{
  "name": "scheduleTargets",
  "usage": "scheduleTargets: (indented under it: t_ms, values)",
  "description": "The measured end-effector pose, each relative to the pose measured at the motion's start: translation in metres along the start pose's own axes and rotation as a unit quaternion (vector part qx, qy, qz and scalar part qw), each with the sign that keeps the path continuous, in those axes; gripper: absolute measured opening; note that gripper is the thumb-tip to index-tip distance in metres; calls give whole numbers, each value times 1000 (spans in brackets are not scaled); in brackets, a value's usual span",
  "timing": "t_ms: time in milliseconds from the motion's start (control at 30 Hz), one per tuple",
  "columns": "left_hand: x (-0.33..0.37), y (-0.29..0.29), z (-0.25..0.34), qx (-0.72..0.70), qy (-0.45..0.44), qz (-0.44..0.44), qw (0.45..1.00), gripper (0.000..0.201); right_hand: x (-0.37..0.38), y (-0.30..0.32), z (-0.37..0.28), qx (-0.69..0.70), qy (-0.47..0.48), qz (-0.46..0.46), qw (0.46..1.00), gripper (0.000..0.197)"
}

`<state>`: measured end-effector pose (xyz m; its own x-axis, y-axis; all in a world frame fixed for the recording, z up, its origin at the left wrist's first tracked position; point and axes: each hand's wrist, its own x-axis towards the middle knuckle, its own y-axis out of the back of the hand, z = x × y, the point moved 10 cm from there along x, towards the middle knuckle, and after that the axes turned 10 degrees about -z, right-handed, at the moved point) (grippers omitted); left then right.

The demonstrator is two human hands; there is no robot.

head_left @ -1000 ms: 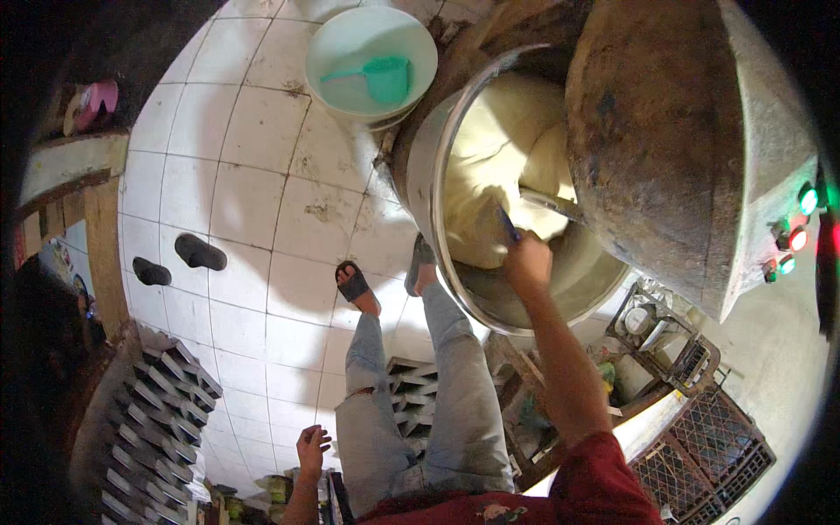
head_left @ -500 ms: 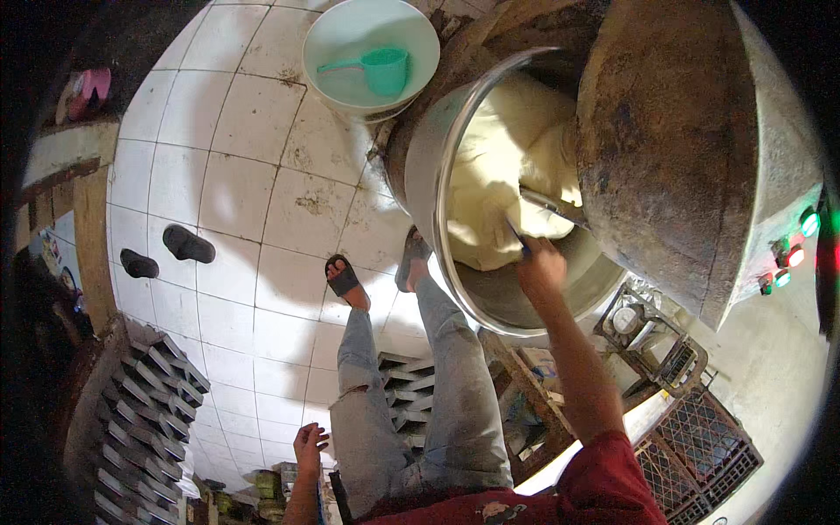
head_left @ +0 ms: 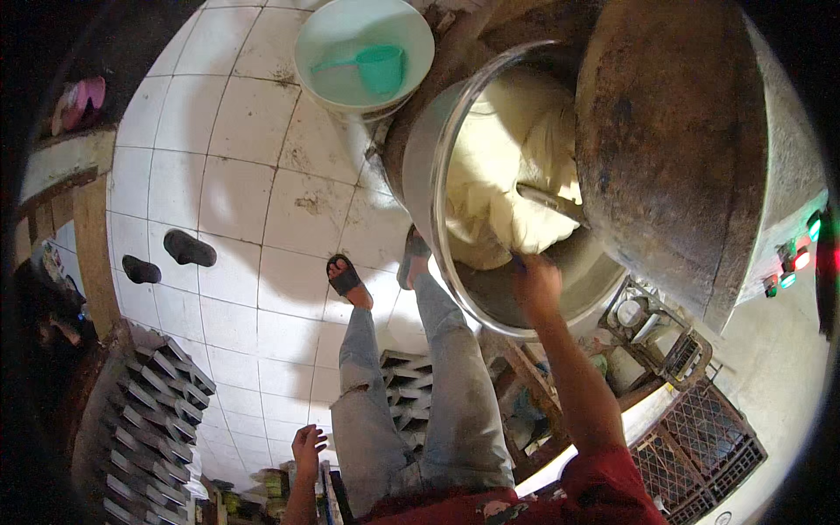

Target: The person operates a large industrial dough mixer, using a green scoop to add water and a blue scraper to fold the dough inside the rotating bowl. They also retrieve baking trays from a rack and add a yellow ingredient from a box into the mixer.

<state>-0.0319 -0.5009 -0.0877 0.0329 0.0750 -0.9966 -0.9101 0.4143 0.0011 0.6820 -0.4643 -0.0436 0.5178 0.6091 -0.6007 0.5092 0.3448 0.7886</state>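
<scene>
A big metal mixer bowl (head_left: 442, 175) holds a mass of pale dough (head_left: 481, 166). A metal mixing arm (head_left: 549, 203) reaches into the dough from the machine's side. My right hand (head_left: 537, 284) is over the near part of the bowl, closed on a slim tool with a blue handle, which looks like a knife. Its tip meets the near edge of the dough, and most of it is hidden by my fingers. My left hand (head_left: 308, 448) hangs low beside my leg, fingers apart, with nothing in it.
The mixer's large worn head (head_left: 674, 157) overhangs the bowl's right side, with lit buttons (head_left: 801, 254) on it. A white bucket (head_left: 306, 52) holding a green dipper (head_left: 381, 70) stands beyond. Metal pans (head_left: 149, 420) are stacked at left; a crate (head_left: 700, 451) lies at right.
My right hand has drawn slightly nearer to me with the knife, and less of the blade shows. The dough's near edge has changed shape. My left hand has hardly moved.
</scene>
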Motion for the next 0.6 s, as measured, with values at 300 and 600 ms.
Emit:
scheduleTargets:
  t_ms: [300,600]
  values:
    - [10,-9,19,50,11,-25,998,38,12,50,79,-61,-99,90,989,30]
    - [-3,0,15,28,7,-13,1000,31,-109,104,-47,97,32,44,994,37]
